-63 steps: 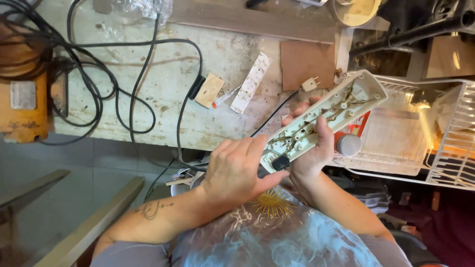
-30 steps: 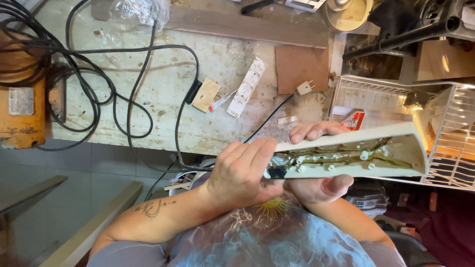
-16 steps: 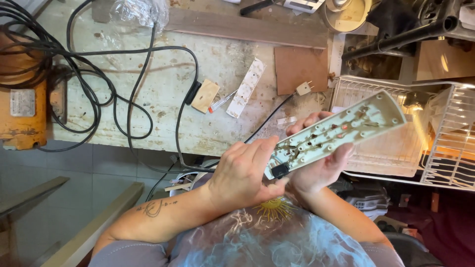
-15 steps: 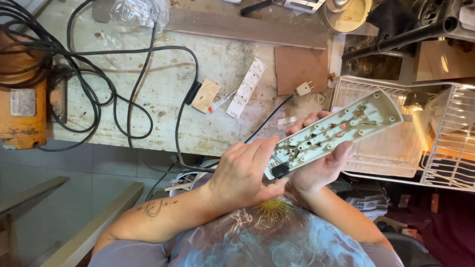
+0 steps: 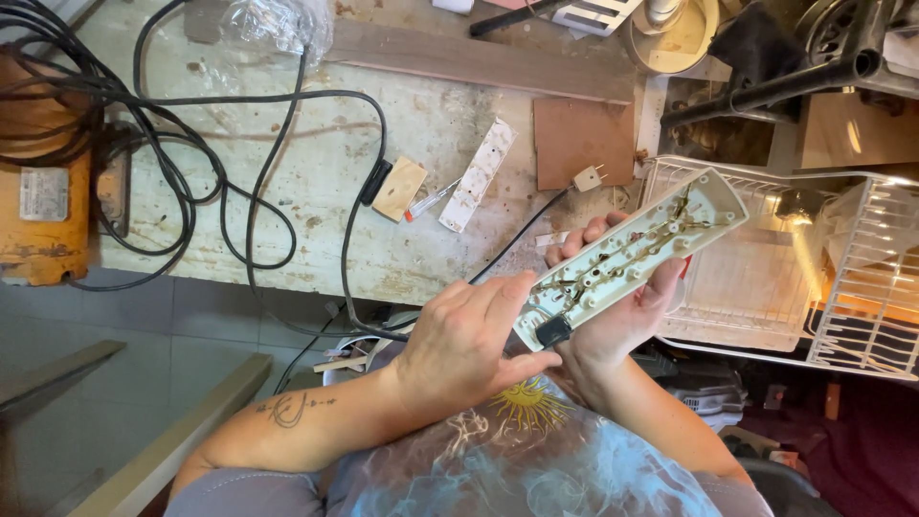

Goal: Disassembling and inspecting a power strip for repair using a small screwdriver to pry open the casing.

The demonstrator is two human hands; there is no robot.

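Observation:
An opened white power strip [image 5: 639, 251] shows its metal contact rails and wiring, tilted up to the right above my lap. My right hand [image 5: 613, 321] cradles it from beneath, fingers curling over its far edge. My left hand [image 5: 467, 347] grips the strip's near end, thumb next to the black cord entry [image 5: 553, 331]. A black cord [image 5: 517, 244] runs from the strip across the bench to a small white plug [image 5: 586, 178].
A worn workbench [image 5: 325, 182] carries tangled black cables [image 5: 163, 163], a white strip cover [image 5: 477, 175], a small wooden block [image 5: 399, 189], a brown board [image 5: 584, 142] and an orange machine [image 5: 38, 201] at the left. A white wire rack [image 5: 795, 287] stands on the right.
The strip was turned edge-on a second ago, then rolled back so its open inside faces me. It has since tilted slightly steeper. Both hands kept their hold.

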